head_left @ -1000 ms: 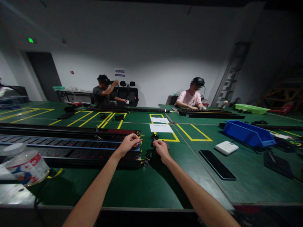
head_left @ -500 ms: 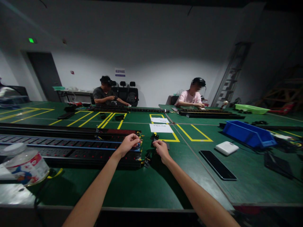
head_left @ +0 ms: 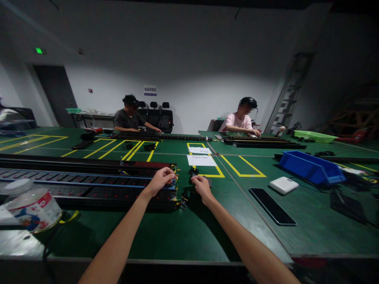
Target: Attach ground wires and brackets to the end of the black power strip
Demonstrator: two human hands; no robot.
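Several long black socket strips [head_left: 106, 193] with red dots lie side by side on the green table, their right ends showing yellow-green wires [head_left: 177, 200]. Over the end of the middle strip, my left hand [head_left: 160, 182] is closed in a pinch; whatever its fingertips hold is too small to name. Just right of the strip ends, my right hand [head_left: 203, 188] pinches too, touching or right beside a small black part [head_left: 194, 171]. The fingers partly hide that part, so the hold is unclear. Another small black piece [head_left: 183, 202] with wires sits by the nearest strip's end.
A clear plastic jar [head_left: 34, 205] stands at the left. To the right lie a phone [head_left: 272, 206], a white case [head_left: 283, 185] and a blue bin [head_left: 310, 167]. Paper sheets [head_left: 201, 160] lie ahead. Two co-workers [head_left: 130, 116] sit across the table behind more strips [head_left: 260, 142].
My hands stay in the same place. Across the table, the left co-worker has lowered a raised hand to the table; the right co-worker's hands have shifted slightly.
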